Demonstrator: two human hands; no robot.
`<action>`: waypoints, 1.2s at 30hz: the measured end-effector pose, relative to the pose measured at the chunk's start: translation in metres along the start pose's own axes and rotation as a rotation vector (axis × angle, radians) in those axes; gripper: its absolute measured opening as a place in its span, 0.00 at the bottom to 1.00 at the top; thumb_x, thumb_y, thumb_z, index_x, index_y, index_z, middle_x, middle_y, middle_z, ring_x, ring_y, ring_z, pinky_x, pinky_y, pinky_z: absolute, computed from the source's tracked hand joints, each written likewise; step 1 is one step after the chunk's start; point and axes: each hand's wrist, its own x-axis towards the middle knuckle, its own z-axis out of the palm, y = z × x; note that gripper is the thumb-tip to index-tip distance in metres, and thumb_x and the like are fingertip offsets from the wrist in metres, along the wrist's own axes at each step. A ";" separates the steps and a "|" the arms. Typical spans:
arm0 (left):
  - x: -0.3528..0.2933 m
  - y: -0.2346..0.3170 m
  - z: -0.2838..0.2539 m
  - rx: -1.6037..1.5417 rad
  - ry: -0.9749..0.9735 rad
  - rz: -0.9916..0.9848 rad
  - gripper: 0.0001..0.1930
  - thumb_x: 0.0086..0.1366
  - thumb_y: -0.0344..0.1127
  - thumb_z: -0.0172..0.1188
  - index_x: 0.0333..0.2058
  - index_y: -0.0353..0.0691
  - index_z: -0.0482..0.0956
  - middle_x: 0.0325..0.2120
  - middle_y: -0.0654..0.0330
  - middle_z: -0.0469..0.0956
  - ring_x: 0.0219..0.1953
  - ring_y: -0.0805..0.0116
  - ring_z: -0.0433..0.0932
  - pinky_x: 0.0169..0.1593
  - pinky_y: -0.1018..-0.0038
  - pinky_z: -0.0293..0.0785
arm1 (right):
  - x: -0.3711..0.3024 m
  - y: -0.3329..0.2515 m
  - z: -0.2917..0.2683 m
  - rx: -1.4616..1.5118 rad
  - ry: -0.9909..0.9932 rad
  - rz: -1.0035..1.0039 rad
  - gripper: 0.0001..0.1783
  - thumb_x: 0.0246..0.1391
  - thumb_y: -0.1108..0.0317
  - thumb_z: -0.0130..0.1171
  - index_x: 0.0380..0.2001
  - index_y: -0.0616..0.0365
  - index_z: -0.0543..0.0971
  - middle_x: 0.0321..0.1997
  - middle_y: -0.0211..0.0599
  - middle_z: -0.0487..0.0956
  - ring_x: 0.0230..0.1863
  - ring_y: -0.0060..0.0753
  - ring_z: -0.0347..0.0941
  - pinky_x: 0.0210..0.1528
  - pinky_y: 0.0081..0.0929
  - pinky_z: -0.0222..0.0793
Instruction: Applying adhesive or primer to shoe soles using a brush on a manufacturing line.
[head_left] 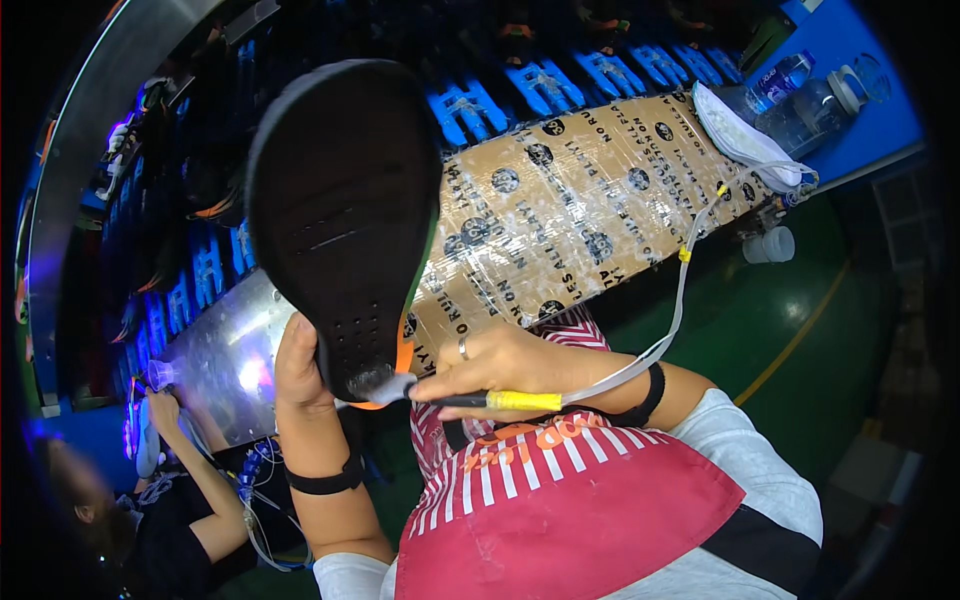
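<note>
A: R hand [510, 362]?
B: Pinched on a brush tool [478, 400], pen-style, yellow band, grey hose off the back. Bristle tip touches the heel of the shoe sole [345, 215]. Bristles blurred, can't tell what's on them.
A: L hand [300, 365]?
B: Wrapped round the sole's heel, fingers hidden behind it. Sole is upright, black, matte, small perforations, orange edge.
A: Around?
B: Tape-wrapped cardboard bench [590, 190] behind it. Co-worker [150, 500] lower left, partly cut off.
</note>
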 end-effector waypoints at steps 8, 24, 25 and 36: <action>0.007 0.012 0.023 0.143 0.073 -0.127 0.25 0.61 0.46 0.50 0.45 0.26 0.70 0.40 0.50 0.75 0.39 0.65 0.76 0.44 0.74 0.72 | -0.001 -0.003 -0.005 -0.048 0.099 0.025 0.17 0.42 0.73 0.64 0.40 0.56 0.78 0.23 0.36 0.74 0.22 0.32 0.72 0.24 0.24 0.66; 0.020 0.034 0.042 0.421 -0.009 -0.415 0.21 0.66 0.43 0.45 0.46 0.30 0.72 0.35 0.56 0.77 0.35 0.73 0.76 0.40 0.80 0.72 | -0.006 0.003 -0.004 -0.130 0.032 -0.082 0.17 0.41 0.73 0.64 0.39 0.54 0.78 0.24 0.35 0.74 0.22 0.32 0.71 0.23 0.25 0.65; 0.021 0.035 0.041 0.419 -0.011 -0.415 0.21 0.66 0.43 0.45 0.46 0.30 0.72 0.35 0.56 0.77 0.35 0.73 0.76 0.40 0.80 0.72 | -0.007 0.002 -0.009 -0.087 -0.014 -0.089 0.17 0.41 0.73 0.64 0.39 0.53 0.78 0.23 0.34 0.73 0.21 0.33 0.70 0.22 0.26 0.65; 0.022 0.033 0.043 0.578 -0.028 -0.525 0.21 0.66 0.45 0.45 0.45 0.32 0.73 0.33 0.57 0.77 0.33 0.74 0.75 0.38 0.80 0.72 | -0.011 0.009 -0.007 -0.148 -0.043 -0.145 0.19 0.39 0.72 0.65 0.40 0.51 0.78 0.23 0.32 0.73 0.22 0.34 0.72 0.24 0.26 0.67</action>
